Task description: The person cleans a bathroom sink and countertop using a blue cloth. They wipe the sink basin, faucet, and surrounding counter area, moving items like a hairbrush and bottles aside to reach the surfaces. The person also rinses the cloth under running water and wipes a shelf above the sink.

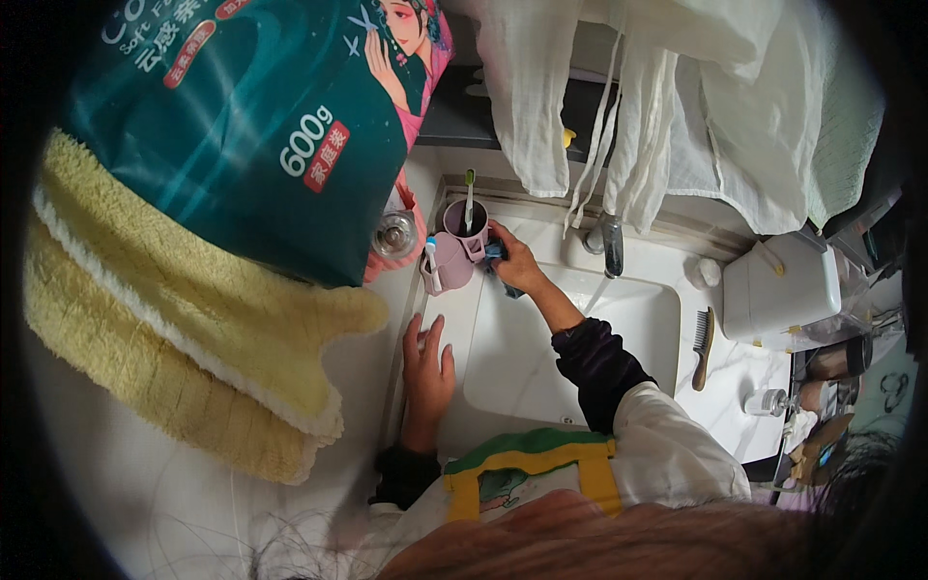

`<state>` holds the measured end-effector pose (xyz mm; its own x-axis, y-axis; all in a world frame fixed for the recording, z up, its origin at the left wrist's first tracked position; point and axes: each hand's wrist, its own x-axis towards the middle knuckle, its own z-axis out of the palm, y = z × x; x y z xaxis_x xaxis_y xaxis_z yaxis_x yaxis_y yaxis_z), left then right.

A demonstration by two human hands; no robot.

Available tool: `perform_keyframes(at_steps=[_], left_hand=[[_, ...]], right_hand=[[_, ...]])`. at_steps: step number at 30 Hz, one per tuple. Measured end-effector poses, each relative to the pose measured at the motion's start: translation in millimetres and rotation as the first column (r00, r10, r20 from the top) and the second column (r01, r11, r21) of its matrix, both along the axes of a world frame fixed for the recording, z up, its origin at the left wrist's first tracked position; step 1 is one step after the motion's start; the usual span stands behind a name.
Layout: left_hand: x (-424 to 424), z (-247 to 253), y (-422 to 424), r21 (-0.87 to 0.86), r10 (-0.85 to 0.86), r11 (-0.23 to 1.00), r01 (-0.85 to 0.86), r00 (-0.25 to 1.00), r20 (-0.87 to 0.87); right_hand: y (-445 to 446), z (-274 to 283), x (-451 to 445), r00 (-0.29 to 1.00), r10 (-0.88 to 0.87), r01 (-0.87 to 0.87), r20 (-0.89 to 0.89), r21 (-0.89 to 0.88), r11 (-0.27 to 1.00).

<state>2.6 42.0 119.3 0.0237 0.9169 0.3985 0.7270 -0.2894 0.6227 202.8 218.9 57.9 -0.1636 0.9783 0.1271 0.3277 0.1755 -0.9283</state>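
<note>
My right hand (pixel 516 262) reaches over the back left corner of the washbasin (pixel 573 341), its fingers closed on a dark blue cloth (pixel 496 252). The hand is close beside a pinkish-purple cup (pixel 465 221), which holds a green-headed toothbrush (pixel 470 190). A second cup of the same colour (pixel 451 270) stands nearer to me, and with it is a toothbrush with a blue and white head (pixel 432 254). My left hand (pixel 428 370) hovers at the basin's left edge, fingers apart, holding nothing. Water seems to run from the metal faucet (pixel 613 246).
A large green package (pixel 239 145) and a yellow towel (pixel 181 290) hang at left. White cloths (pixel 652 109) hang above the faucet. A comb (pixel 701 348), a white container (pixel 779 290) and a clear bottle (pixel 765 402) stand or lie at right. A glass jar (pixel 395 234) sits behind the cups.
</note>
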Motion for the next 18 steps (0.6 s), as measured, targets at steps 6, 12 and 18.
perform_keyframes(at_steps=[6, 12, 18], left_hand=[[14.6, 18.4, 65.5, 0.24, 0.057, 0.971, 0.01, 0.961, -0.272], [37.4, 36.1, 109.5, 0.113, 0.079, 0.993, -0.034, 0.9, -0.428], [34.9, 19.3, 114.6, 0.009, 0.115, 0.992, -0.13, 0.844, -0.524]], right_hand=[[26.6, -4.7, 9.2, 0.998, 0.014, -0.02, -0.061, -0.101, 0.995], [30.5, 6.7, 2.0, 0.988, 0.153, -0.15, 0.002, -0.202, 0.968], [18.1, 3.4, -5.5, 0.976, 0.208, -0.189, 0.062, -0.221, 0.957]])
